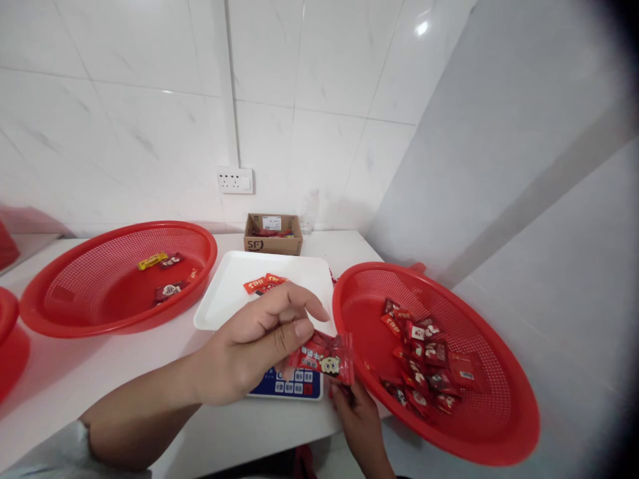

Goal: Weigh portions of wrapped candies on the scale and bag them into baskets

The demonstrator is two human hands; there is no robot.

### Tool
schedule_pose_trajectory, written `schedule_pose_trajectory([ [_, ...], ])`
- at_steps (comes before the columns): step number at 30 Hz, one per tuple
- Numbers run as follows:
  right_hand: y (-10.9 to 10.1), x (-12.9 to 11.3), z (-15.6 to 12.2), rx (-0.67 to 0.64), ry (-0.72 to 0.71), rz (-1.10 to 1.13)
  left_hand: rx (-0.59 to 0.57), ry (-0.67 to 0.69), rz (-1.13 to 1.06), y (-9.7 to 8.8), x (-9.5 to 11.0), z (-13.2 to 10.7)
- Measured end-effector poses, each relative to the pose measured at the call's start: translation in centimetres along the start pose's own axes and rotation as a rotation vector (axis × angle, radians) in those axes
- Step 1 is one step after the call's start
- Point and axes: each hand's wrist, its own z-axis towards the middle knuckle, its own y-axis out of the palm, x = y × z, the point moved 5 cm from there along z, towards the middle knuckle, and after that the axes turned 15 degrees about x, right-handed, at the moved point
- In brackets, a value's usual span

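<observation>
My left hand (254, 349) pinches the left end of a red candy packet (327, 359) with a cartoon face, held above the scale's keypad (294, 384). My right hand (357, 419) comes up from below and grips the packet's lower right edge with closed fingers. The packet hangs just left of the rim of a red mesh basket (499, 426) holding several red and dark candy packets (424, 362). Behind my hands the scale's white tray (234, 293) carries two or three red packets (264, 283).
A second red mesh basket (74, 299) at the left holds a yellow packet (152, 261) and a few dark red ones. A small cardboard box (273, 235) stands against the tiled wall below a socket (235, 180). Part of another red basket (7, 332) shows at the far left edge.
</observation>
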Motion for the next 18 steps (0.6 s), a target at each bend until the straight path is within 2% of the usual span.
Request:
schedule_pose_trajectory([
  [4,-0.1,-0.2,-0.1,0.012,-0.021,0.026,0.010,0.028,0.108,-0.4,-0.3,0.2],
  [6,0.0,-0.5,-0.1,0.011,-0.040,0.033,0.083,0.088,0.249,-1.5,-0.6,1.0],
  [9,0.0,-0.7,0.0,0.015,-0.049,0.040,0.258,0.170,0.626,-4.4,-1.9,3.0],
  [12,0.0,-0.7,0.0,0.018,-0.048,0.049,0.362,0.139,1.114,-7.7,-4.2,5.1],
  [15,0.1,-0.5,0.0,0.014,-0.044,0.055,0.387,0.115,1.255,-10.0,-6.4,6.3],
  [18,0.1,0.0,-0.1,0.014,-0.034,0.054,0.355,0.117,1.274,-10.6,-7.8,6.6],
])
